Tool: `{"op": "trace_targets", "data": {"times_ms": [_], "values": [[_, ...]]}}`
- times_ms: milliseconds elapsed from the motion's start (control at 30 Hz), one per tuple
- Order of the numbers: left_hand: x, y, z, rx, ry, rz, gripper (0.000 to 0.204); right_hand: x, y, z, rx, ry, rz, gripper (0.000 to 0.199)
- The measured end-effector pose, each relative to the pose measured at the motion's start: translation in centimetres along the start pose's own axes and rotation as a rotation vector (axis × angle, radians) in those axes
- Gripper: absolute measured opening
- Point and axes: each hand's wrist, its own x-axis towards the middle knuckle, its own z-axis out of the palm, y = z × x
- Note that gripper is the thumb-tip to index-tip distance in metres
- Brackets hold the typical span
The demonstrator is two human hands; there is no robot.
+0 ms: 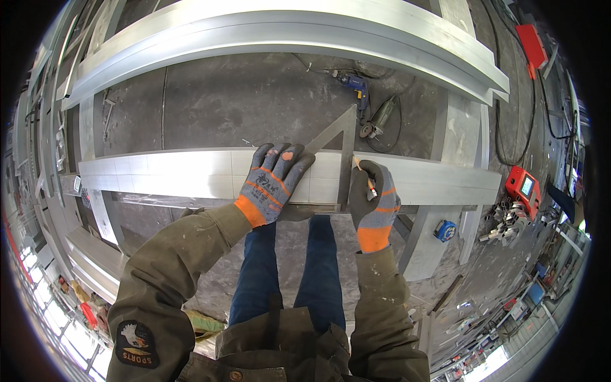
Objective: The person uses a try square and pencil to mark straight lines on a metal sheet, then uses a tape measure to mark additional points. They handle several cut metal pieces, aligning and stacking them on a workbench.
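Note:
A long silvery metal bar (210, 175) lies crosswise in front of me, with thin lines marked across it. On it rests a grey triangular set square (345, 169), one straight leg crossing the bar and its tip reaching past the far edge. My left hand (270, 184), in a grey and orange work glove, is closed over the set square's left part and presses it on the bar; the part under the fingers is hidden. My right hand (374, 200), gloved alike, pinches a pencil (372, 187), its tip close to the set square's right edge.
Wider metal profiles (280, 35) span the far side. On the floor between lie a blue drill (356, 86) and an angle grinder (380, 119) with cables. A blue tape measure (445, 230) sits on the right support. Rightward are a red device (523, 184) and metal offcuts (506, 219).

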Motion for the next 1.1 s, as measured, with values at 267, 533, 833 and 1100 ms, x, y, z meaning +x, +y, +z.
{"op": "trace_targets", "data": {"times_ms": [267,533,833,1100], "values": [[-0.2,-0.1,0.0,0.038,0.003,0.011,0.105,-1.8,0.3,-1.1,0.026,-0.054,-0.032,0.012],[-0.1,-0.1,0.2,0.036,0.017,0.012,0.107,-3.0,0.3,-2.5,0.090,0.001,0.181,0.015],[1.7,1.9,-0.6,0.061,0.049,0.073,0.106,-5.2,3.8,-6.3,0.109,0.175,0.321,0.020],[4.2,5.0,1.2,0.046,0.046,0.051,0.104,-4.9,5.3,-7.3,0.088,0.068,0.226,0.020]]}}
